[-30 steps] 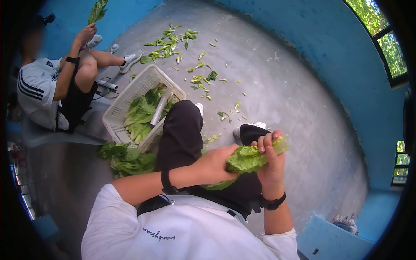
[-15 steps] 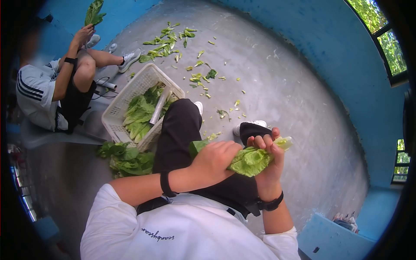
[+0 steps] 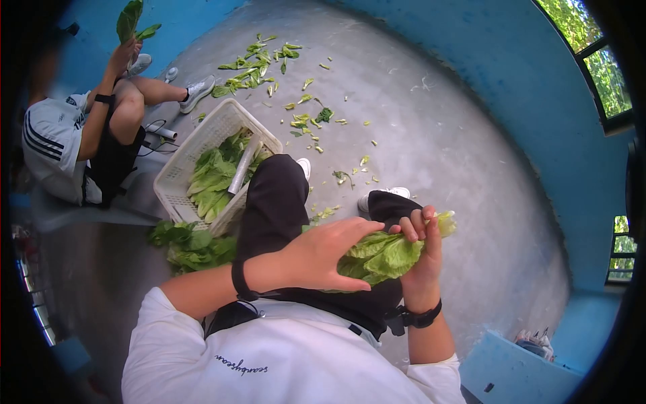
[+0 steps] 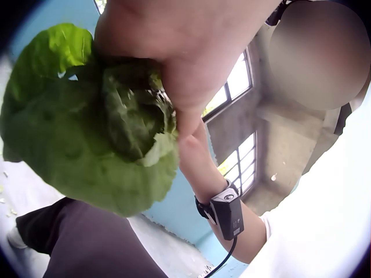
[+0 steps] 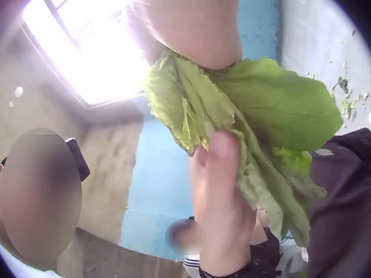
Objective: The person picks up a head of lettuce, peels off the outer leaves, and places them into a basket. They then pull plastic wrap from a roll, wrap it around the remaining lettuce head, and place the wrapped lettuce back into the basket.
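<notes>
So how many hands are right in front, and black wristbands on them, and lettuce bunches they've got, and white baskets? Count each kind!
Hands: 2, left hand and right hand
Wristbands: 2
Lettuce bunch: 1
Basket: 1
Total: 6
</notes>
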Demonstrator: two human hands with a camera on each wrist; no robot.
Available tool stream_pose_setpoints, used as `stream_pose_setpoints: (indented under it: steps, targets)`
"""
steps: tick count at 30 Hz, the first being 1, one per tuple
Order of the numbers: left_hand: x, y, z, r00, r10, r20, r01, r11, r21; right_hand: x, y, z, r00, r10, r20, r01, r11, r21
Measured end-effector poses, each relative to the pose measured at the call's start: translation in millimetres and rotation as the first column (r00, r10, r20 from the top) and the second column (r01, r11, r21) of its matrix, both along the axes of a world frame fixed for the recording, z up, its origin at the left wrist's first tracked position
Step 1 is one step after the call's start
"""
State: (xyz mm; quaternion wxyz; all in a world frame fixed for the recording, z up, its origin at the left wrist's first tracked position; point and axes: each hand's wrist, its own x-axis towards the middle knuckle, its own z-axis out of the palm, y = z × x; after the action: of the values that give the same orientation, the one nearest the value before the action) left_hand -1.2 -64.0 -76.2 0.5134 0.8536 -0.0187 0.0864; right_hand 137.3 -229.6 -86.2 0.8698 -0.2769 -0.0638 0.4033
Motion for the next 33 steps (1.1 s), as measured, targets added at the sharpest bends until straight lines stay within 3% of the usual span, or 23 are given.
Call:
stream_pose_setpoints:
  steps: [2,5,6,9,13,16,19,22,25,31,33]
  targets:
    - [-2.7,13.2,5.8,0.991,-0.060,-0.120,0.052,0.996,-0.066,1.5,-3.2,2.6,1.000,-0.009,-0.016,0.008,1.000,-0.019]
    - [-3.6,35.5,-16.0,0.959,-0.146,-0.243,0.114,0.984,-0.139,8.9,-7.8,7.4,0.998,-0.054,-0.018,0.055,0.999,0.002]
    - [-5.0,42.5,-15.7,0.898,-0.251,-0.362,0.147,0.945,-0.292,10.3,-7.6,11.3,0.996,-0.090,-0.024,0.090,0.996,0.000]
    - [-12.8,46.6,-35.9,0.829,-0.436,-0.349,0.026,0.654,-0.756,19.7,-12.2,11.4,0.996,-0.061,-0.066,0.070,0.988,0.138]
    - [-17.5,34.8,-29.0,0.866,-0.430,-0.256,-0.107,0.342,-0.934,23.4,-10.0,12.8,0.982,-0.133,-0.135,0.158,0.969,0.189]
    - [-18.4,35.8,-39.9,0.843,-0.458,-0.282,-0.240,0.148,-0.959,29.0,-13.6,7.3,0.967,-0.125,-0.222,0.176,0.958,0.226]
    - [-19.9,39.0,-35.4,0.881,-0.328,-0.340,-0.234,0.323,-0.917,33.7,-15.7,1.7,0.942,-0.118,-0.315,0.204,0.946,0.254]
    - [-22.6,41.1,-61.1,0.912,-0.237,-0.334,-0.223,0.396,-0.891,38.5,-20.4,-5.4,0.932,-0.135,-0.337,0.228,0.940,0.254]
    - [-22.9,41.4,-66.7,0.912,-0.232,-0.338,-0.252,0.334,-0.908,39.6,-23.5,-7.7,0.924,-0.127,-0.361,0.230,0.939,0.258]
    - [-20.2,44.9,-44.3,0.930,-0.202,-0.307,-0.207,0.402,-0.892,37.0,-22.1,-0.7,0.947,-0.106,-0.302,0.201,0.932,0.302]
    - [-19.8,44.3,-37.6,0.923,-0.205,-0.326,-0.213,0.433,-0.876,33.8,-25.0,3.2,0.976,-0.069,-0.205,0.137,0.930,0.341]
